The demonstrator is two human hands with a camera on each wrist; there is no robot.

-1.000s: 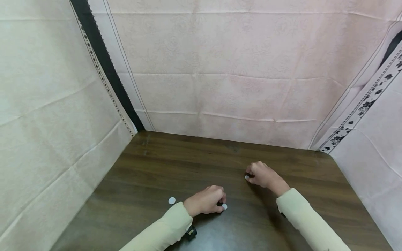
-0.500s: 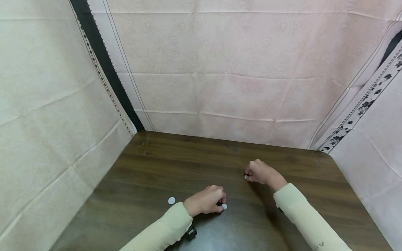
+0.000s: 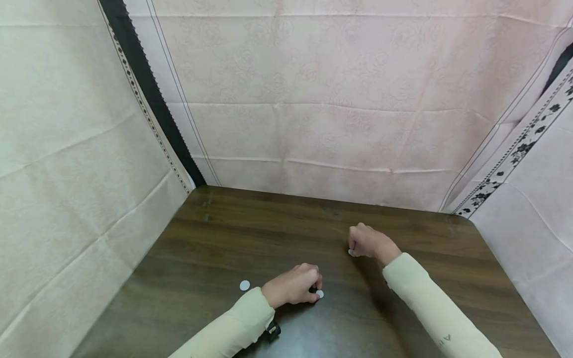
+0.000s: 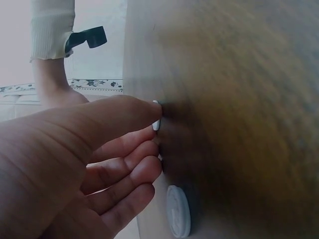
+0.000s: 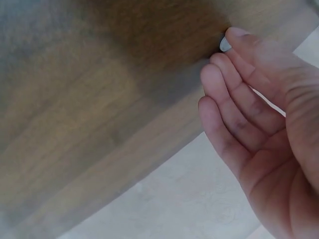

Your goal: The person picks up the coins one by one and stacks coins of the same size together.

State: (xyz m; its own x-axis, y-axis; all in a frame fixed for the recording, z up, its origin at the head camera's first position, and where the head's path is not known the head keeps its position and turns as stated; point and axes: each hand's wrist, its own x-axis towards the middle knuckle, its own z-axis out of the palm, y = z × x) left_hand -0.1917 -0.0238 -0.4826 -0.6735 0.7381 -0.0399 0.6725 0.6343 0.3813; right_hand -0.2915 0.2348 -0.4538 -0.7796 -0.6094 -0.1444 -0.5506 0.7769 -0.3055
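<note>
In the head view my left hand (image 3: 293, 285) pinches a small white disc (image 3: 320, 294) at the tabletop. The left wrist view shows that disc (image 4: 157, 117) edge-on at the thumb tip, with the other fingers loosely curled below. Farther back and to the right, my right hand (image 3: 369, 242) pinches another small white disc (image 3: 351, 252) between thumb and index finger, low over the table. Only part of this disc (image 5: 225, 45) shows in the right wrist view. A third white disc (image 3: 244, 285) lies flat on the table, left of my left hand.
The dark brown wooden table (image 3: 250, 233) has light cloth hangings (image 3: 313, 99) behind it and at both sides. A black device (image 3: 272, 330) is strapped under the left wrist.
My right hand has tilted up over its disc, its wrist and forearm shifting left and farther back. Its disc stays nearly in place and looks narrower. The left hand holds still.
</note>
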